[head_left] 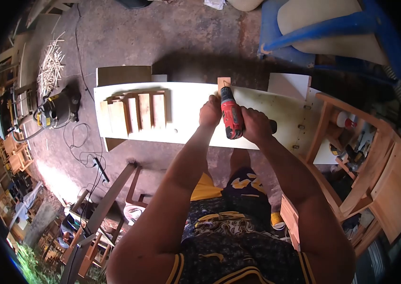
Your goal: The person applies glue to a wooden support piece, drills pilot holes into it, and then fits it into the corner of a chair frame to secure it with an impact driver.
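A red and black cordless drill points away from me over the white board. My right hand is wrapped round its handle. The drill's bit meets a small wooden piece at the far edge of the board. Just left of the drill's chuck, my left hand is closed at the near end of that piece, whose lower part is hidden by the hand and drill. Several wooden blocks lie side by side on the left part of the white board.
Wooden frames stand at the right, and a blue chair at the upper right. On the left are a black vacuum, a pile of thin sticks and cables on the floor. A power strip lies below the board.
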Demonstrator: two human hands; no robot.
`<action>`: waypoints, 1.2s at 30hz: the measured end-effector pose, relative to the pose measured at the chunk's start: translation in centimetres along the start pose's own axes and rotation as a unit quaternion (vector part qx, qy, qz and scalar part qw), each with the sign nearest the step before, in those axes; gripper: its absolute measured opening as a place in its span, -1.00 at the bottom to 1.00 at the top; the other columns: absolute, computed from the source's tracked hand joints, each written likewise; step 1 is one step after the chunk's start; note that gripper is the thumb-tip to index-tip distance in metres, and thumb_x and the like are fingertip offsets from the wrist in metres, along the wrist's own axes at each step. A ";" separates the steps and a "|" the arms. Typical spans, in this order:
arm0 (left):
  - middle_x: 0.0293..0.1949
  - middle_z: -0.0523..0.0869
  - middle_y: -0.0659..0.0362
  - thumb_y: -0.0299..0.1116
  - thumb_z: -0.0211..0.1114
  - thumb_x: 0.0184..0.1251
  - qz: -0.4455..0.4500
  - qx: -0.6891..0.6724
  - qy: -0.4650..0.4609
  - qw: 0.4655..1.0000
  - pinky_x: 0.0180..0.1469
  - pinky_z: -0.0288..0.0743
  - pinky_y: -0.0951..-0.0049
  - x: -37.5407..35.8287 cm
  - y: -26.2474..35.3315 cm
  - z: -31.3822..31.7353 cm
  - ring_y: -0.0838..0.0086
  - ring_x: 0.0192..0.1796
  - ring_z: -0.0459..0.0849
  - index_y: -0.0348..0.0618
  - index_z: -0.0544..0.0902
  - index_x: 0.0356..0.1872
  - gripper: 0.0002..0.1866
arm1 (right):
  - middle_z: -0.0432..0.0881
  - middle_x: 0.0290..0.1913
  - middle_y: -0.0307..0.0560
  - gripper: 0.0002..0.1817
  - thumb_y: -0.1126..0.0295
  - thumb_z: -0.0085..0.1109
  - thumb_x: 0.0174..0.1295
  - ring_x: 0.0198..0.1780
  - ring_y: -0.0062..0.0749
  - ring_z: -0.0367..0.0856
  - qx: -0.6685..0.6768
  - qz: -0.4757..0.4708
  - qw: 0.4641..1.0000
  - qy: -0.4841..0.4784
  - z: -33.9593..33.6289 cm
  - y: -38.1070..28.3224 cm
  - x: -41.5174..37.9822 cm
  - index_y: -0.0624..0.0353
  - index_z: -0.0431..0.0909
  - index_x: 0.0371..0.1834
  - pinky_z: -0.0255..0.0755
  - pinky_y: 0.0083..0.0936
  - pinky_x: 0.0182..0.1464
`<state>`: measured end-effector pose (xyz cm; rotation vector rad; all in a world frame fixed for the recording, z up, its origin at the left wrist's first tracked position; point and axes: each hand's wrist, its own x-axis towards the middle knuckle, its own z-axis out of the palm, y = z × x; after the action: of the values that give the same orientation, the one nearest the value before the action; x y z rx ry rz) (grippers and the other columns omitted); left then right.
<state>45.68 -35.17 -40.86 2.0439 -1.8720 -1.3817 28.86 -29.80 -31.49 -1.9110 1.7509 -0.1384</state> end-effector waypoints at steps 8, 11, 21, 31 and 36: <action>-0.17 0.70 -0.21 -0.07 -0.06 0.50 -0.014 -0.011 -0.019 1.000 0.02 0.49 -0.01 0.0 0.1 0.4 -0.13 -0.06 0.67 -0.19 0.40 -0.04 -0.64 | 0.59 -0.39 0.10 -0.71 0.41 0.25 -0.04 -0.28 0.04 0.64 0.025 0.022 0.999 -0.037 -1.0 -0.6 -0.1 0.21 0.43 -0.24 0.48 -0.10 -0.15; -0.17 0.70 -0.21 -0.07 -0.07 0.51 -0.014 0.005 -0.017 1.000 0.02 0.49 0.00 -0.1 0.5 0.2 -0.13 -0.06 0.67 -0.19 0.39 -0.03 -0.64 | 0.59 -0.40 0.09 -0.72 0.40 0.25 -0.02 -0.30 0.04 0.63 0.033 0.026 0.999 -0.029 -0.9 -0.7 -0.3 0.21 0.43 -0.25 0.48 -0.10 -0.15; -0.12 0.70 -0.18 -0.14 -0.06 0.50 -0.020 0.007 -0.039 0.999 0.03 0.49 0.00 -0.1 0.2 -0.1 -0.06 -0.02 0.67 -0.18 0.38 0.02 -0.68 | 0.59 -0.48 0.05 -0.75 0.34 0.25 0.01 -0.37 0.02 0.66 0.009 0.043 0.999 -0.018 -1.0 -1.9 0.2 0.18 0.42 -0.32 0.51 -0.13 -0.24; 0.04 0.70 0.02 -0.18 0.00 0.44 -0.027 0.140 -0.168 0.975 0.19 0.48 0.16 0.8 1.6 -2.1 0.13 0.14 0.64 0.12 0.56 0.19 -0.63 | 0.67 -0.39 0.10 -0.66 0.23 0.35 -0.04 -0.25 0.03 0.70 0.031 0.113 0.987 -0.109 -2.4 -2.6 1.7 0.18 0.47 -0.30 0.56 -0.17 -0.12; 0.09 0.67 0.04 -0.20 0.03 0.42 -0.039 0.147 -0.199 0.968 0.19 0.49 0.18 0.9 2.3 -2.8 0.16 0.16 0.63 0.12 0.55 0.21 -0.62 | 0.69 -0.36 0.07 -0.69 0.31 0.33 -0.04 -0.22 -0.03 0.72 0.026 0.134 0.979 -0.150 -3.7 -3.1 2.4 0.20 0.48 -0.28 0.57 -0.19 -0.08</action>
<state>45.46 -37.95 -38.37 2.1092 -2.2995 -1.7369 30.44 -33.21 -27.66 -1.5463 1.7550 0.1917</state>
